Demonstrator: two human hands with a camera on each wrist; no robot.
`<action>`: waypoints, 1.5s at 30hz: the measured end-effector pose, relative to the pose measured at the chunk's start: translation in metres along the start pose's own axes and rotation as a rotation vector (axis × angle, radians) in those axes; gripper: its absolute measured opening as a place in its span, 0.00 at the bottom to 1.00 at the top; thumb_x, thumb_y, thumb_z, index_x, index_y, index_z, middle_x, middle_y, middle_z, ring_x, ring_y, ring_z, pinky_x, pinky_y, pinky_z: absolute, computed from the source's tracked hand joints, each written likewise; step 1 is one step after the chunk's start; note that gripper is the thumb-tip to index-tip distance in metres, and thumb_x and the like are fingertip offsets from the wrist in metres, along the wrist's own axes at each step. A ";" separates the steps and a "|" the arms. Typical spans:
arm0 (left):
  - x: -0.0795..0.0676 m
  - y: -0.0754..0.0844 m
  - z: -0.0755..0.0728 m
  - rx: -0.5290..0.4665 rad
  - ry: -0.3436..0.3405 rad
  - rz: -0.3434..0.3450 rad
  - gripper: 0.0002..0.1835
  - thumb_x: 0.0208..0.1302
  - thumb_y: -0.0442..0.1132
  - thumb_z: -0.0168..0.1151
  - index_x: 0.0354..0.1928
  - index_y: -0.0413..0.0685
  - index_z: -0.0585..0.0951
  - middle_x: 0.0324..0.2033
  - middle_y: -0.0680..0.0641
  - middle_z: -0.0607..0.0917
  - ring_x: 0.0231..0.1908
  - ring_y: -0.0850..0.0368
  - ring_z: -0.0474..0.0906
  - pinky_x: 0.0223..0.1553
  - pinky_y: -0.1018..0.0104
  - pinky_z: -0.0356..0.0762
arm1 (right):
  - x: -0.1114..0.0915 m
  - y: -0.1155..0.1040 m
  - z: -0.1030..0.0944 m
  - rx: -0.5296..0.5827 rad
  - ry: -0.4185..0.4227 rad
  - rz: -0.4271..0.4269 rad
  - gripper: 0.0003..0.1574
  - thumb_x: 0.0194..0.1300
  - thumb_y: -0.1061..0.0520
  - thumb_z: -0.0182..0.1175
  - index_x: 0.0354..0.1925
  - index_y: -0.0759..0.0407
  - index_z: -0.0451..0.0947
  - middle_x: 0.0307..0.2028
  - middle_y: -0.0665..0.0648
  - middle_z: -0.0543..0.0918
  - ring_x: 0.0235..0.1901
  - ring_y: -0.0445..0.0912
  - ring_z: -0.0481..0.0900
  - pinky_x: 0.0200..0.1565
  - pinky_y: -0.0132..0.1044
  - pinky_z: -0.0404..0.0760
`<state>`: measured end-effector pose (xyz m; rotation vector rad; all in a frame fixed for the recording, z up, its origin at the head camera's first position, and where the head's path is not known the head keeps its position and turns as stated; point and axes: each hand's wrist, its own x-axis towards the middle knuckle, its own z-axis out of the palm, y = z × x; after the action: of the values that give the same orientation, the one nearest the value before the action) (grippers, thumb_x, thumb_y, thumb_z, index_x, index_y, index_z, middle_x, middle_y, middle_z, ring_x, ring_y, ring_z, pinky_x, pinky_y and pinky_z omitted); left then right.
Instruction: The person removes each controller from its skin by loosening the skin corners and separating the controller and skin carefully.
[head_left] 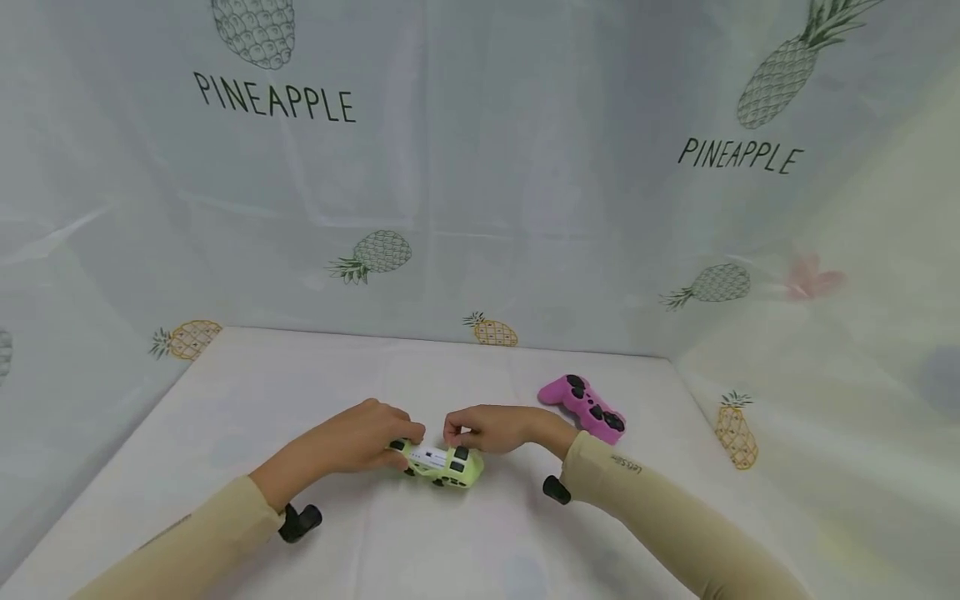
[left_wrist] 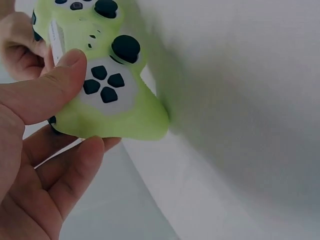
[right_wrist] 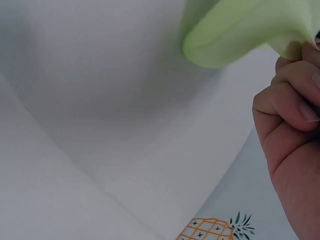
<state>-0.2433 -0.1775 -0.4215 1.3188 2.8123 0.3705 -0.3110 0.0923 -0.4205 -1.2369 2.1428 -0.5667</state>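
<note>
In the head view a light-green game controller [head_left: 467, 471] with black buttons sits low over the white table, tilted on edge. My left hand [head_left: 363, 437] grips its left end, thumb on the front face and fingers behind, as the left wrist view shows. My right hand [head_left: 491, 427] has its fingers curled at the top edge near the right end. From the right wrist, those fingers [right_wrist: 295, 95] pinch the green silicone cover [right_wrist: 235, 40], which bends up toward them. Beside my left thumb a white strip [left_wrist: 56, 40] shows at the cover's edge.
A pink game controller [head_left: 588, 408] with black buttons lies behind my right forearm. The white table [head_left: 420, 550] meets a hanging pineapple-print sheet [head_left: 480, 167] at the back and sides. Both forearms wear beige sleeves [head_left: 660, 508].
</note>
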 end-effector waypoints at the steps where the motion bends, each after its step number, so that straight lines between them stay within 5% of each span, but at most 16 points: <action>1: 0.002 0.001 -0.001 0.001 -0.005 0.001 0.14 0.61 0.46 0.80 0.44 0.59 0.83 0.40 0.57 0.89 0.30 0.69 0.75 0.39 0.61 0.77 | -0.001 0.000 -0.002 -0.009 -0.011 0.006 0.06 0.84 0.56 0.53 0.44 0.50 0.74 0.37 0.43 0.75 0.40 0.35 0.73 0.45 0.30 0.71; 9: 0.014 0.006 -0.004 -0.009 -0.056 -0.021 0.14 0.61 0.45 0.80 0.44 0.59 0.83 0.37 0.59 0.87 0.30 0.68 0.72 0.39 0.63 0.74 | -0.020 0.008 -0.009 0.120 0.018 0.053 0.09 0.85 0.52 0.52 0.42 0.50 0.74 0.35 0.43 0.72 0.37 0.36 0.69 0.42 0.32 0.68; 16: 0.024 0.005 -0.007 -0.004 -0.076 -0.021 0.14 0.60 0.46 0.80 0.42 0.58 0.82 0.34 0.61 0.86 0.30 0.67 0.72 0.37 0.65 0.73 | -0.039 0.014 -0.005 0.191 0.106 0.005 0.08 0.85 0.52 0.52 0.46 0.53 0.75 0.39 0.46 0.74 0.39 0.39 0.70 0.45 0.35 0.69; 30: 0.030 0.000 -0.006 -0.059 -0.034 -0.119 0.13 0.65 0.51 0.76 0.47 0.60 0.85 0.40 0.58 0.91 0.31 0.65 0.74 0.37 0.64 0.74 | -0.062 0.032 0.023 0.327 0.294 0.017 0.05 0.85 0.54 0.52 0.50 0.50 0.75 0.47 0.49 0.76 0.36 0.43 0.68 0.39 0.35 0.66; 39: 0.026 -0.004 0.000 -0.083 0.016 -0.191 0.12 0.65 0.49 0.76 0.47 0.60 0.86 0.38 0.58 0.91 0.27 0.63 0.71 0.32 0.65 0.70 | -0.055 0.032 0.033 0.214 0.498 -0.020 0.03 0.82 0.56 0.58 0.49 0.49 0.78 0.41 0.51 0.80 0.31 0.39 0.69 0.36 0.32 0.71; 45: 0.028 -0.002 0.003 -0.119 0.030 -0.213 0.12 0.66 0.50 0.76 0.48 0.60 0.86 0.36 0.60 0.89 0.28 0.63 0.70 0.32 0.64 0.69 | -0.055 0.028 0.032 0.173 0.569 0.037 0.03 0.80 0.57 0.61 0.46 0.49 0.82 0.39 0.63 0.85 0.25 0.45 0.78 0.30 0.32 0.76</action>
<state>-0.2628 -0.1569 -0.4228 0.9891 2.8663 0.5436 -0.2854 0.1519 -0.4464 -1.0191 2.4935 -1.1737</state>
